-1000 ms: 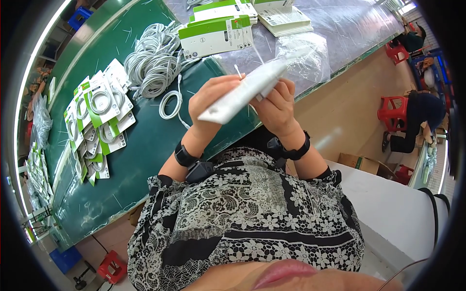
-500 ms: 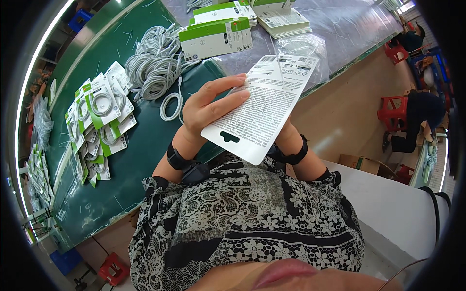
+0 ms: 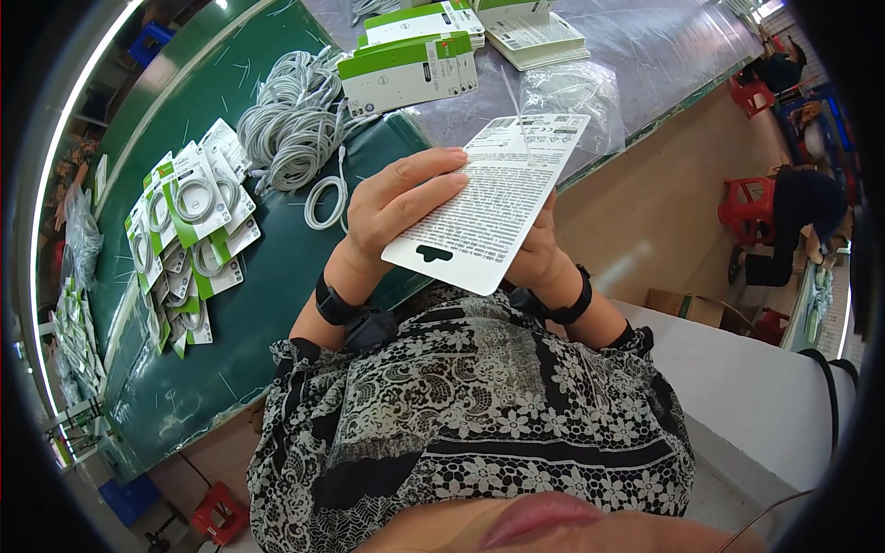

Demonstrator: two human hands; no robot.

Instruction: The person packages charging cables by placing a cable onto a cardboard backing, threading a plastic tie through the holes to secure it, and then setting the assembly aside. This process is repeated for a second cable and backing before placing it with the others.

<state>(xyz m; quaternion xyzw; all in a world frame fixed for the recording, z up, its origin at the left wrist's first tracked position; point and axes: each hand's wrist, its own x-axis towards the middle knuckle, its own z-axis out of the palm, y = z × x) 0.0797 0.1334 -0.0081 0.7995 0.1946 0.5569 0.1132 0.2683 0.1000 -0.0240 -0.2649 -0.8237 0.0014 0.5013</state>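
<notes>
In front of my chest is a white packaging card (image 3: 489, 207), tilted, its printed back facing up and its hanger hole toward me. Two fingers of my left hand (image 3: 396, 198) lie over its left edge, gripping it. My right hand (image 3: 539, 253) is behind the card's right side with bent fingers; the card hides most of them and whatever they hold. A thin clear strip, like a cable tie (image 3: 513, 97), sticks up from the card's far part. Close to my left hand, a single coiled white cable (image 3: 308, 207) rests on the green table (image 3: 230, 369).
Coiled white cables (image 3: 290, 120) are heaped beyond my left hand. Left of them overlap several cards with cables attached (image 3: 195, 198). Green-and-white cards (image 3: 406, 83) stand stacked at the back, beside a clear plastic bag (image 3: 581, 92). Red stools (image 3: 747, 205) and a seated person (image 3: 811, 203) are at right.
The card's far end has dipped and come slightly toward me, so it looks shorter. My right hand has shifted a little left and up, showing more behind the card.
</notes>
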